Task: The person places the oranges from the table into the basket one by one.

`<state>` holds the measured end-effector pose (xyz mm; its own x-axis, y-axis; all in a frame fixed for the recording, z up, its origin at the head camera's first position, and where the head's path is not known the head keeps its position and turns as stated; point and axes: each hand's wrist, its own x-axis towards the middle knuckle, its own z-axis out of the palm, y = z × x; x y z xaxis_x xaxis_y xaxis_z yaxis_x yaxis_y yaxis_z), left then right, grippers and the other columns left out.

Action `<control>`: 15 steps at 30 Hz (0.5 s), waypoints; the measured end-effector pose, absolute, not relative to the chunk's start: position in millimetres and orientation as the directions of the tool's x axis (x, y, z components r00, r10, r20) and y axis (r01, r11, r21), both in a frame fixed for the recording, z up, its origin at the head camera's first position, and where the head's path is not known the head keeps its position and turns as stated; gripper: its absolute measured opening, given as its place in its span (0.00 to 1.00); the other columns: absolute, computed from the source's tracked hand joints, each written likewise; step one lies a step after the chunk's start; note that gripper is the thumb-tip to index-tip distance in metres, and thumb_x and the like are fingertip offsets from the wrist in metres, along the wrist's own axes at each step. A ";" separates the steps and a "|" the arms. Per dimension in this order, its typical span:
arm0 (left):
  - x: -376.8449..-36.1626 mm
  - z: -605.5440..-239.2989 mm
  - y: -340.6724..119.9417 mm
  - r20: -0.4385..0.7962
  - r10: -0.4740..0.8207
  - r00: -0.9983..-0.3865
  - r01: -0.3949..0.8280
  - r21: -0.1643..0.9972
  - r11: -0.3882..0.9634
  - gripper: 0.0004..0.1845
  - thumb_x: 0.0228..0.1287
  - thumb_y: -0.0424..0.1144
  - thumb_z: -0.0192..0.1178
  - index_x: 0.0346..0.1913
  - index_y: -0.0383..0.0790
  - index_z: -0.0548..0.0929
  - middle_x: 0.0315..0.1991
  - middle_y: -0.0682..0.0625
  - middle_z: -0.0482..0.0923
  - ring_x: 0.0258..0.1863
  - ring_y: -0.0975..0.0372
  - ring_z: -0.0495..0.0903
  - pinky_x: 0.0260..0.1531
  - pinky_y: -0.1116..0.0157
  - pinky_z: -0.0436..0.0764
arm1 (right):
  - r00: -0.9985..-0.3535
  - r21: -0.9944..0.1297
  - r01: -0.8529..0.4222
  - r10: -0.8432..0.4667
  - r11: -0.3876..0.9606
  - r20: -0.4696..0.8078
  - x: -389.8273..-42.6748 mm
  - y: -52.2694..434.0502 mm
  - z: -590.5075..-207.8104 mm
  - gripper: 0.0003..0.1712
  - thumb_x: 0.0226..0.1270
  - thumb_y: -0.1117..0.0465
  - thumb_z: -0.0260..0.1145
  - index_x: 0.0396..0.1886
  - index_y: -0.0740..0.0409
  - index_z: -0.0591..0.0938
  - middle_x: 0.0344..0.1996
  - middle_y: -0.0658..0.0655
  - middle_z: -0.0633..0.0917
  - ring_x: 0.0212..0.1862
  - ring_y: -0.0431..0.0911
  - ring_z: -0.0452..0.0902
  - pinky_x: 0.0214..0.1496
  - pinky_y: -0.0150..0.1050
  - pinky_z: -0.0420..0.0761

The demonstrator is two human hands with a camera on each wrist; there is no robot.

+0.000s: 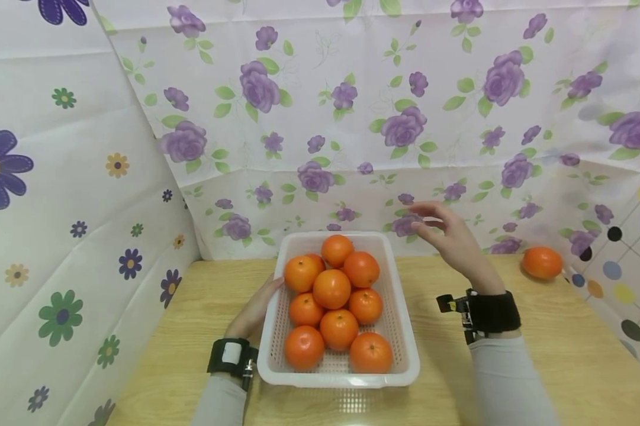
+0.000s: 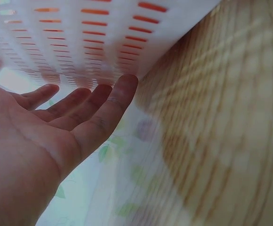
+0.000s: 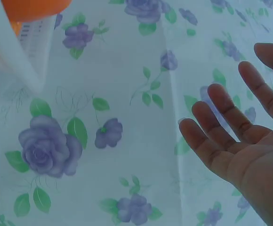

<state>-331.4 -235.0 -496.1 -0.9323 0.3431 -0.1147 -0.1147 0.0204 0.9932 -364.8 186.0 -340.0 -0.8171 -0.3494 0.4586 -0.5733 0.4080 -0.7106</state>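
A white plastic basket [image 1: 405,331] with slotted walls stands on the wooden table, and several orange fruits [image 1: 332,289] are heaped inside it. My left hand [image 1: 256,309] is at the basket's left side; in the left wrist view its extended fingers [image 2: 101,117] reach the slotted wall, fingertips right at it. Raised to the right of the basket's far corner, my right hand [image 1: 452,242] holds nothing. Its fingers are spread and slightly bent in the right wrist view, with the patterned sheet behind them.
One more orange fruit [image 1: 542,262] lies on the table [image 1: 575,343] at the far right, near the dotted side sheet [image 1: 618,290]. A flowered sheet [image 1: 351,142] hangs along the table's back edge, and another [image 1: 85,195] borders the left side.
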 end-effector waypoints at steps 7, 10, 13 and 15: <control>-331.2 -496.6 -234.1 -0.109 0.359 -0.927 -0.113 0.994 0.010 0.37 0.82 0.63 0.39 0.85 0.57 0.42 0.77 0.31 0.57 0.67 0.40 0.72 0.57 0.42 0.82 | -0.825 -0.705 -0.564 -0.273 0.429 0.494 -363.5 211.2 -345.1 0.23 0.81 0.61 0.62 0.70 0.62 0.75 0.66 0.61 0.76 0.67 0.46 0.69 0.66 0.24 0.69; -331.1 -496.8 -234.3 -0.114 0.342 -0.933 -0.117 0.993 0.012 0.38 0.81 0.63 0.41 0.85 0.57 0.43 0.77 0.31 0.58 0.66 0.40 0.73 0.56 0.42 0.83 | -0.833 -0.707 -0.550 -0.228 0.446 0.504 -362.7 220.6 -344.1 0.23 0.80 0.61 0.62 0.70 0.63 0.75 0.66 0.62 0.76 0.65 0.40 0.69 0.63 0.20 0.68; -330.2 -496.5 -234.8 -0.123 0.323 -0.939 -0.122 0.992 0.022 0.39 0.81 0.64 0.42 0.85 0.57 0.43 0.77 0.31 0.59 0.64 0.41 0.76 0.55 0.43 0.84 | -0.845 -0.715 -0.526 -0.189 0.461 0.500 -360.8 229.4 -342.9 0.24 0.80 0.60 0.63 0.70 0.64 0.74 0.66 0.62 0.75 0.62 0.35 0.68 0.62 0.21 0.70; -330.0 -496.1 -234.9 -0.126 0.318 -0.940 -0.124 0.992 0.028 0.39 0.81 0.64 0.42 0.85 0.57 0.44 0.76 0.31 0.60 0.64 0.42 0.76 0.55 0.44 0.84 | -0.858 -0.729 -0.503 -0.164 0.464 0.487 -359.3 234.9 -341.8 0.24 0.81 0.59 0.62 0.70 0.63 0.74 0.65 0.60 0.75 0.62 0.35 0.68 0.62 0.22 0.70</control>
<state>-330.0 -234.9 -496.1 -0.9396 0.3180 -0.1263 -0.1239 0.0278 0.9919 -359.3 234.9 -341.8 -0.8579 -0.1645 0.4867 -0.5027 0.4639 -0.7294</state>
